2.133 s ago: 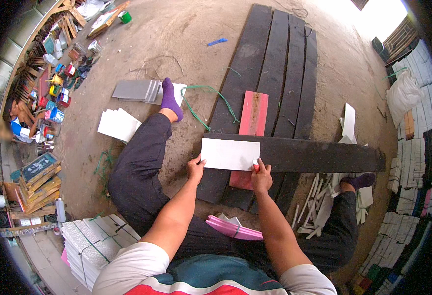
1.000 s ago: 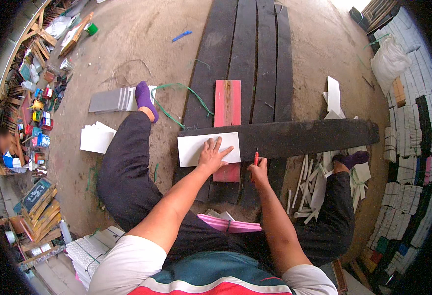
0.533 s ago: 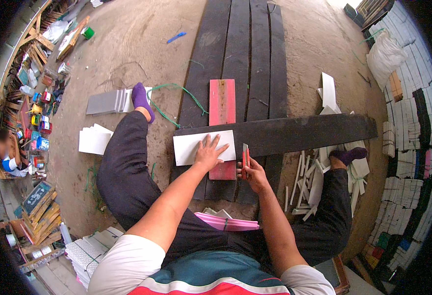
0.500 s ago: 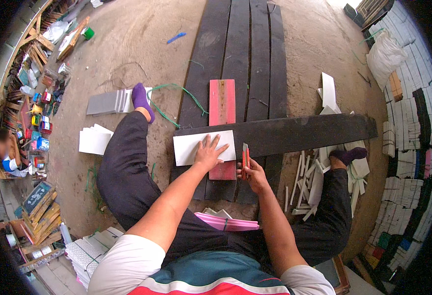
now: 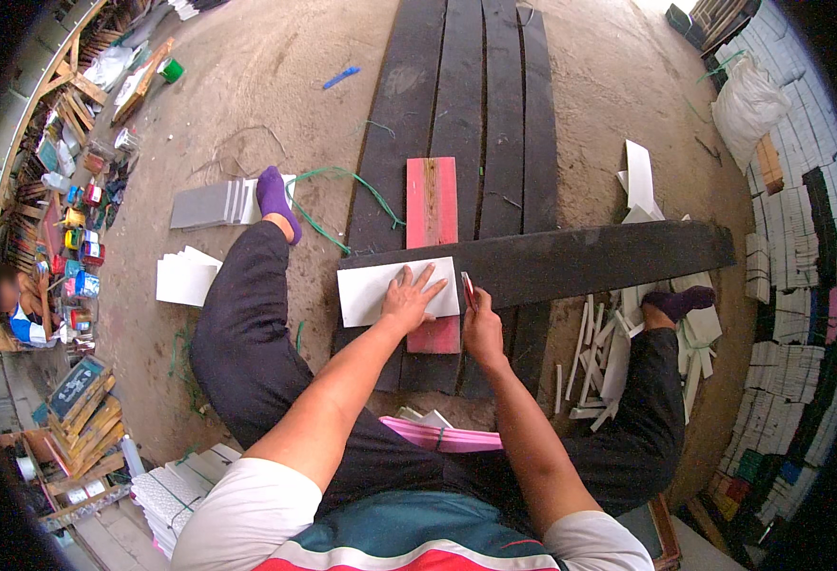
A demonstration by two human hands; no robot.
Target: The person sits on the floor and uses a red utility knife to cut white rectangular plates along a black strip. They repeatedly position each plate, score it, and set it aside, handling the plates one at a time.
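My left hand (image 5: 411, 299) lies spread on a white rectangular sheet (image 5: 361, 297), pressing it down. The sheet rests across a black plank (image 5: 590, 259) and a pinkish-red board (image 5: 432, 205). In my right hand (image 5: 483, 331) is a red-handled utility knife (image 5: 469, 290), gripped upright with its blade pointing away from me. The knife stands right beside the sheet's right edge; whether the blade touches the edge is too small to tell.
Long black planks (image 5: 409, 105) run away from me under the work. White offcuts (image 5: 618, 352) lie near my right foot. Grey sheets (image 5: 204, 203) and white sheets (image 5: 185, 276) lie by my left leg. A green strap (image 5: 328, 171) loops nearby. Another person (image 5: 20, 295) sits far left.
My right hand has moved slightly up and left, bringing the knife from a short distance off to the sheet's right edge. My left hand stays on the sheet.
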